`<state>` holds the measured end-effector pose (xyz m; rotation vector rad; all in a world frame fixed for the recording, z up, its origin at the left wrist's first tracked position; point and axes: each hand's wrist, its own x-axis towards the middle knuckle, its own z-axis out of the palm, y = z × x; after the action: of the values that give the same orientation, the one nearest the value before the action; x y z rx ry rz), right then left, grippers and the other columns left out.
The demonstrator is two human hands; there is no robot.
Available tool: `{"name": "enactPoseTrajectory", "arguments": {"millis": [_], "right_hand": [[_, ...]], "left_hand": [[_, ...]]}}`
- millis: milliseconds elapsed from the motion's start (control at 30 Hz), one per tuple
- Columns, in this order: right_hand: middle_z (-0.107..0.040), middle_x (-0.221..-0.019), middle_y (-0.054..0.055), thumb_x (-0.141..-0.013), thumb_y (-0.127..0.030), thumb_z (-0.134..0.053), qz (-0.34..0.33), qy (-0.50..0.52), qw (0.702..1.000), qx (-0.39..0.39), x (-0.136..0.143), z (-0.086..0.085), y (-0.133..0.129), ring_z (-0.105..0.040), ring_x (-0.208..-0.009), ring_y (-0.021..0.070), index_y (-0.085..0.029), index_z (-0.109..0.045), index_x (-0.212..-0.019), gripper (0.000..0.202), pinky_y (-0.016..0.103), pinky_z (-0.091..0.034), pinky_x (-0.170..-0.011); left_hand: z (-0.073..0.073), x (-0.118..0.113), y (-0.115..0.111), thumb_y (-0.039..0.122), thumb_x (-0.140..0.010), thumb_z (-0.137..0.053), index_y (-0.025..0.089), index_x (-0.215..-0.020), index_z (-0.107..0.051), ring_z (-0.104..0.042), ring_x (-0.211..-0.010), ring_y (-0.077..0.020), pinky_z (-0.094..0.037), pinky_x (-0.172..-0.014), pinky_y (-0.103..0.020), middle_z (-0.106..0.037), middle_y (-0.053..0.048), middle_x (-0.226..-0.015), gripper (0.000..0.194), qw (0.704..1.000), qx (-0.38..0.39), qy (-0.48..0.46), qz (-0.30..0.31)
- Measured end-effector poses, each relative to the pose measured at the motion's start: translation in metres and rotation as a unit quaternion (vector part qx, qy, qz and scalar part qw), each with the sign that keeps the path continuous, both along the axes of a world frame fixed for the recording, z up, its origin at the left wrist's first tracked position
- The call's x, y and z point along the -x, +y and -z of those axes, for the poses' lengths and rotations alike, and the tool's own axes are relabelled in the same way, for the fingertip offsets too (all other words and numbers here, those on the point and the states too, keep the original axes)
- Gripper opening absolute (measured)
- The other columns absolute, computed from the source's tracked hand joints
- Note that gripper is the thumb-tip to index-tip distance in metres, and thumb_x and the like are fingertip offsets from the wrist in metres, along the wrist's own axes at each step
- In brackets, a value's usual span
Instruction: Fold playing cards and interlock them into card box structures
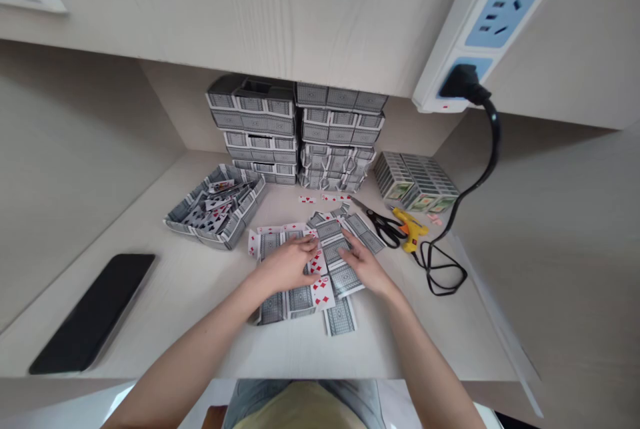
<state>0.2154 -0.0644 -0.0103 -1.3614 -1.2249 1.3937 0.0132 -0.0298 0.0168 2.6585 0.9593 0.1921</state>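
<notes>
In the middle of the desk lies a panel of joined playing cards (273,309), mostly grey patterned backs, with red diamond faces along its right side. My left hand (290,265) rests flat over this panel, thumb spread from the fingers. Beside it on the right, a column of face-down cards (331,252) overlaps the panel's edge. My right hand (367,269) touches that column's right side, thumb and forefinger apart; its other fingers are partly hidden. One more face-down card (341,317) sticks out below, and loose cards (365,232) lie beyond the right hand.
A card-built tray (235,232) holds loose cards at left. Stacked card-built boxes (343,132) stand behind. Black scissors (387,225), a yellow glue gun (411,229) with a looped cord, and card packs (420,182) are at right. A black phone (95,312) lies at left.
</notes>
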Motion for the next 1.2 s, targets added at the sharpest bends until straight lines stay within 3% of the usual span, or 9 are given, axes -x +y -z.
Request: {"name": "enactPoseTrajectory", "arguments": {"millis": [167,400,733,967,1200], "right_hand": [[-0.061,-0.105,0.005,-0.076,-0.036,-0.052,-0.004,-0.016,1.000,-0.026,-0.002,0.004,0.000,-0.059,-0.076,0.0178,-0.024,-0.034,-0.130,0.058,0.033,-0.047,-0.069],[-0.059,-0.105,0.007,-0.077,-0.029,-0.051,-0.002,-0.046,0.996,-0.079,0.003,0.003,-0.001,-0.057,-0.086,0.0176,-0.020,-0.032,-0.127,0.054,0.034,-0.044,-0.079],[-0.063,-0.085,0.002,-0.071,-0.026,-0.055,-0.004,-0.002,0.999,-0.036,0.000,-0.005,-0.001,-0.058,-0.065,0.0145,-0.021,-0.041,-0.109,0.041,0.028,-0.045,-0.060],[-0.063,-0.076,0.001,-0.071,-0.033,-0.057,0.044,-0.080,0.994,-0.060,0.004,0.004,0.001,-0.057,-0.059,0.0153,-0.020,-0.043,-0.107,0.041,0.027,-0.044,-0.053],[-0.066,-0.082,0.004,-0.069,-0.033,-0.061,0.057,-0.115,0.988,-0.082,0.005,0.011,0.003,-0.060,-0.064,0.0172,-0.018,-0.043,-0.114,0.051,0.031,-0.046,-0.061]], "left_hand": [[0.000,0.000,0.000,0.045,-0.071,-0.056,0.016,-0.117,-0.052,-0.032,-0.126,-0.0198,-0.026,-0.104,-0.033,-0.046,-0.009,-0.129,0.053,1.000,0.006,0.007,-0.002],[0.002,0.000,0.001,0.041,-0.072,-0.058,0.018,-0.113,-0.054,-0.036,-0.124,-0.0194,-0.026,-0.103,-0.033,-0.048,-0.008,-0.128,0.048,1.000,0.015,-0.019,0.002],[-0.004,-0.004,-0.002,0.036,-0.068,-0.060,0.020,-0.109,-0.056,-0.045,-0.116,-0.0185,-0.027,-0.103,-0.034,-0.053,-0.007,-0.124,0.044,0.998,0.028,-0.057,-0.024],[-0.003,-0.005,-0.002,0.034,-0.067,-0.060,0.017,-0.111,-0.053,-0.049,-0.111,-0.0205,-0.035,-0.097,-0.030,-0.053,-0.007,-0.122,0.048,0.996,0.029,-0.069,-0.039],[-0.001,-0.006,0.000,0.034,-0.064,-0.062,0.016,-0.109,-0.052,-0.049,-0.109,-0.0210,-0.036,-0.097,-0.030,-0.052,-0.008,-0.119,0.050,0.994,0.038,-0.091,-0.056]]}}
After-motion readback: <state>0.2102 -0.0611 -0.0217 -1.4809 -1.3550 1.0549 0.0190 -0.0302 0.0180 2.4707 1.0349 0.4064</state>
